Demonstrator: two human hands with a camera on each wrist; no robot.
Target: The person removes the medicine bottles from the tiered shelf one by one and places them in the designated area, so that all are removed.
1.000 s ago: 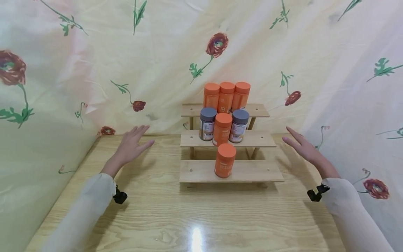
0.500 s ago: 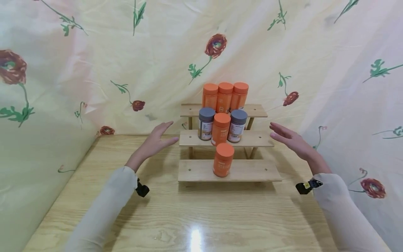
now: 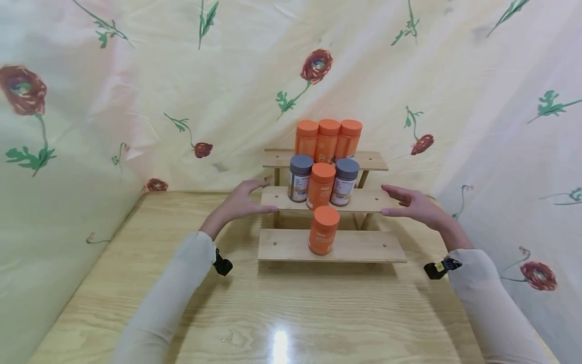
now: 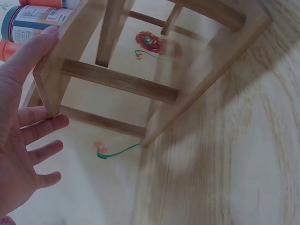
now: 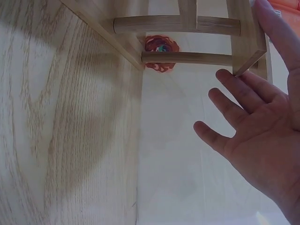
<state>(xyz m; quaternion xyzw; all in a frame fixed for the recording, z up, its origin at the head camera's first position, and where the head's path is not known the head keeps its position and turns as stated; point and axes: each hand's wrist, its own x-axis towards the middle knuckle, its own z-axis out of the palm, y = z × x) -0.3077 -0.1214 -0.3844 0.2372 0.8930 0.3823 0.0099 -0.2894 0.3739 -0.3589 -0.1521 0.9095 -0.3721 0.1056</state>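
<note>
A three-step wooden display rack (image 3: 364, 247) stands on the table. My left hand (image 3: 241, 202) grips the left end of its middle step, thumb toward the front and fingers at the back. At the other end my right hand (image 3: 416, 206) holds the same step in a like way. In the left wrist view, the thumb (image 4: 35, 49) lies along the board while the lower fingers spread free. On the middle step, an orange jar (image 3: 321, 188) stands between two grey-lidded jars (image 3: 299, 179). One orange jar (image 3: 324, 231) occupies the front step.
Three orange jars (image 3: 328, 139) stand side by side on the top step. Behind the rack and at both sides hangs a flowered cloth (image 3: 218, 101). The wooden tabletop (image 3: 218, 318) extends in front of the rack. Each wrist carries a small black camera (image 3: 223, 264).
Both hands have come inward from either side to the ends of the middle step. The jars and rack stay in place.
</note>
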